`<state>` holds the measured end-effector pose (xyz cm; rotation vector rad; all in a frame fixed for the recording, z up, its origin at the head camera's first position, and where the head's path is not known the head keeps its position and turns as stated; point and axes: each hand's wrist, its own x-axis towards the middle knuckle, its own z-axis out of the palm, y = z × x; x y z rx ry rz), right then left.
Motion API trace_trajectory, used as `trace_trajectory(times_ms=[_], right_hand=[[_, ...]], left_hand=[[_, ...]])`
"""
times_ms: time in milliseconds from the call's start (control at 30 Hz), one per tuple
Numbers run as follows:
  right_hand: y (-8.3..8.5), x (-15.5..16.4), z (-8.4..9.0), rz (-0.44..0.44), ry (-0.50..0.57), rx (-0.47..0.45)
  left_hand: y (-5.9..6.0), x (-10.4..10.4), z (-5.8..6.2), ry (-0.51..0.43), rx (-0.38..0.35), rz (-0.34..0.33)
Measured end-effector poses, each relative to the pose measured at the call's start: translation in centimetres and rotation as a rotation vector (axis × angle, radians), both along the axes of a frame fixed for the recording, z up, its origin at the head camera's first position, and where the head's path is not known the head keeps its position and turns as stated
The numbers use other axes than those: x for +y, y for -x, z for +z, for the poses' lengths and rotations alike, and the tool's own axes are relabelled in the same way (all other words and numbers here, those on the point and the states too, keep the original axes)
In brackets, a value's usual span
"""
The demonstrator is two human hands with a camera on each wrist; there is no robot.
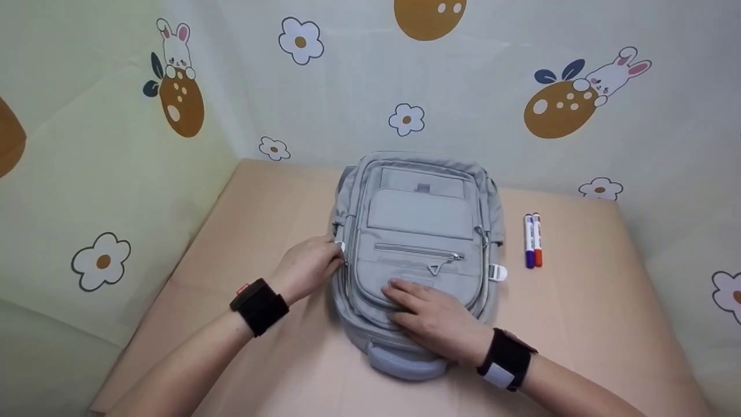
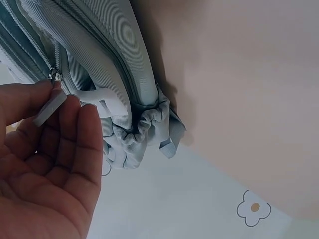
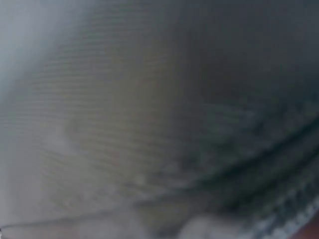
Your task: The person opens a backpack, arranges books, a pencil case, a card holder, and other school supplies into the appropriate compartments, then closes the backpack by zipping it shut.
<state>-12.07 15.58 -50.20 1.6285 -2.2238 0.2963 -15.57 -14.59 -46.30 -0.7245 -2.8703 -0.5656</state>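
A grey backpack [image 1: 419, 217] lies on its back on the table, its handle end towards me. At its left side my left hand [image 1: 310, 266] pinches a zipper pull [image 2: 51, 107] between thumb and fingers. The left wrist view shows the zipper slider [image 2: 55, 74] on a partly parted zipper track. My right hand [image 1: 440, 318] rests on the lower front of the backpack with its fingers extended. Blurred grey fabric [image 3: 99, 114] and a zipper edge fill the right wrist view.
Two markers, one purple-capped [image 1: 529, 240] and one red-capped [image 1: 538, 240], lie side by side to the right of the backpack. White buckles [image 1: 498, 273] stick out at its sides. A printed curtain [image 1: 347, 87] stands behind the light tabletop [image 1: 266, 197].
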Motion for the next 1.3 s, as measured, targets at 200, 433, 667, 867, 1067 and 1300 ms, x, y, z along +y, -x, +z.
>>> trace_trajectory(times_ms=[200, 433, 667, 867, 1067, 1300], right_hand=[[-0.2, -0.1, -0.2, -0.051, -0.042, -0.003], [-0.2, 0.0, -0.2, -0.076, -0.049, 0.006], [-0.2, 0.2, -0.2, -0.073, -0.034, 0.019], [-0.2, 0.5, -0.2, -0.066, -0.025, -0.033], [-0.2, 1.9, 0.3, -0.025, 0.082, -0.081], [-0.4, 5.5, 1.1, -0.101, 0.108, -0.118]], left_hand=[[-0.3, 0.1, 0.2, 0.014, 0.015, -0.005], [-1.6, 0.4, 0.7, 0.072, -0.027, -0.046], [-2.9, 0.9, 1.1, 0.104, -0.074, -0.126], [-3.3, 1.2, 1.2, 0.099, -0.158, -0.142], [-3.5, 1.0, 1.1, 0.086, -0.161, -0.133], [-3.8, 0.6, 1.0, 0.061, -0.146, -0.115]])
